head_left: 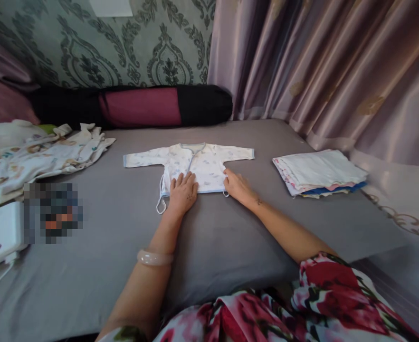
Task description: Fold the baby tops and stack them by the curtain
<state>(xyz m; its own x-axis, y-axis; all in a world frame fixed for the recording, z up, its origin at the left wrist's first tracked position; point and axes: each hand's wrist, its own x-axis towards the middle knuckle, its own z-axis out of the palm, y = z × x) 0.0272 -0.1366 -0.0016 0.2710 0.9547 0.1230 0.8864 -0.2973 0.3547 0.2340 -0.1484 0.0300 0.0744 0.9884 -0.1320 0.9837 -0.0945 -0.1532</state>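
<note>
A white baby shirt (209, 175) with a faint blue print and light blue trim lies spread flat on the grey bed sheet (213, 237), sleeves stretched out to both sides. My left hand (184, 192) rests flat on its lower front, left of the middle, fingers extended. At the shirt's lower right side, my right hand (238, 186) has its fingers curled in a pinch on the side edge. A white tie string (161, 205) hangs in a loop off the lower left corner. A small loop of string shows beside my right fingers.
On the right lies a stack of folded clothes (319, 171). Rumpled printed baby clothes (63, 154) sit at the left, near a white device with a cable (3, 232) and a blurred-out item (54, 211). A black and maroon bolster (138, 107) lines the wall; curtains (302, 61) hang right.
</note>
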